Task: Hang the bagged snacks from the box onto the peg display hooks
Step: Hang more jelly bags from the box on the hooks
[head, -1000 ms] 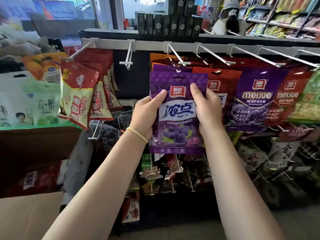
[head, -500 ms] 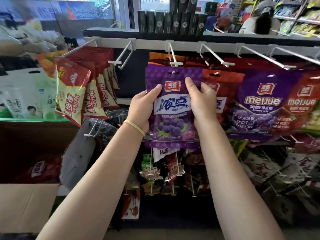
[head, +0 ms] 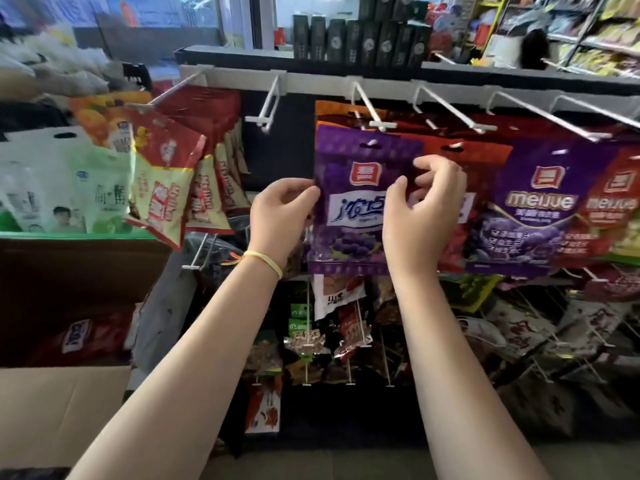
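Purple snack bag (head: 349, 202) hangs at the white peg hook (head: 372, 112), its hole just under the hook's tip — whether it is threaded, I cannot tell. Left hand (head: 280, 216) pinches the bag's left edge; right hand (head: 424, 209) hovers before its right side (fingers loosely curled, gripping nothing). Cardboard box (head: 65, 403) sits lower left.

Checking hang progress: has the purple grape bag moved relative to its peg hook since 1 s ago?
Yes. The purple grape bag went up: its hang hole now sits just under the peg hook tip.
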### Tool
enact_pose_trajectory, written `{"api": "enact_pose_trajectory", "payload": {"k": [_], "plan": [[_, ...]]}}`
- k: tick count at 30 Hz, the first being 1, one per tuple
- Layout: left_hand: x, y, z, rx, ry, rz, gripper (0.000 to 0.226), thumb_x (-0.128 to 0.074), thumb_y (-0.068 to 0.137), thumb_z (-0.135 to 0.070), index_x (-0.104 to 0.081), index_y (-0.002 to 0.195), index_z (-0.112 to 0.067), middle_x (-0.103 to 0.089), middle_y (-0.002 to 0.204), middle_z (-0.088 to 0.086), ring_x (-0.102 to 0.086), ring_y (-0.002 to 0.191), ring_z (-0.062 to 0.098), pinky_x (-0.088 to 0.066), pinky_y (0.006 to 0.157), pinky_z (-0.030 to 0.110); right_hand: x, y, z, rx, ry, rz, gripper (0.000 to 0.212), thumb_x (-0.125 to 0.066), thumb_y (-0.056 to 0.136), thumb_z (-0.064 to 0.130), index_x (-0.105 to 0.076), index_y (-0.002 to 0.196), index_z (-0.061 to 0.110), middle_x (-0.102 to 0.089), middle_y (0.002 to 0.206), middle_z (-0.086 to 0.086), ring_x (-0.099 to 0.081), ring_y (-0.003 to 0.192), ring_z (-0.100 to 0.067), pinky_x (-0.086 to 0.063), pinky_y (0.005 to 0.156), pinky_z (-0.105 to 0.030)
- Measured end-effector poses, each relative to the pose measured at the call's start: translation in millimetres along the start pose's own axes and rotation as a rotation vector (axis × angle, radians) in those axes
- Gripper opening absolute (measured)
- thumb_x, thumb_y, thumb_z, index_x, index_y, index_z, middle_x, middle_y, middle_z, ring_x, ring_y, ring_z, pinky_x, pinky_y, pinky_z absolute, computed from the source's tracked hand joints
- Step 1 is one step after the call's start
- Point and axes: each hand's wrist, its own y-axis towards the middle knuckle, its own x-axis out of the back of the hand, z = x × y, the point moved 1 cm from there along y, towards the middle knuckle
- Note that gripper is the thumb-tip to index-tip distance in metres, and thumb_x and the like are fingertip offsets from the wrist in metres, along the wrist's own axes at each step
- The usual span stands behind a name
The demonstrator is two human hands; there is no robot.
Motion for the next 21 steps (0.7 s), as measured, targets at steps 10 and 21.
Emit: {"api": "enact_pose_trajectory", "payload": {"k": [10,21], "plan": [[233,-18,47,-0.094,0.094,-0.422,0.024,-0.060,0.078,-0.027,-0.072,0.069,-0.009,-0.057,0.053,0.005,-0.050,0.056,0.019,-0.039,0.057,0.032,-142,-151,119,-0.280,0.410,1.365,0.021,-0.055,0.100,0.018,-0.068,0.086,0.011,-0.069,0.072,-0.010,-0.066,0.059,-0.029,-0.054,0.054,-0.039],[506,-1,204,0.196,1.193,-0.257,0.054,-0.034,0.085,-0.049,-0.077,0.091,-0.016,-0.072,0.093,0.007,-0.064,0.092,0.032,-0.045,0.084,0.043,-345,-359,186,-0.688,0.095,1.605,0.021,-0.050,0.100,0.010,-0.068,0.093,0.003,-0.062,0.072,-0.006,-0.060,0.054,-0.015,-0.052,0.056,-0.027]]}}
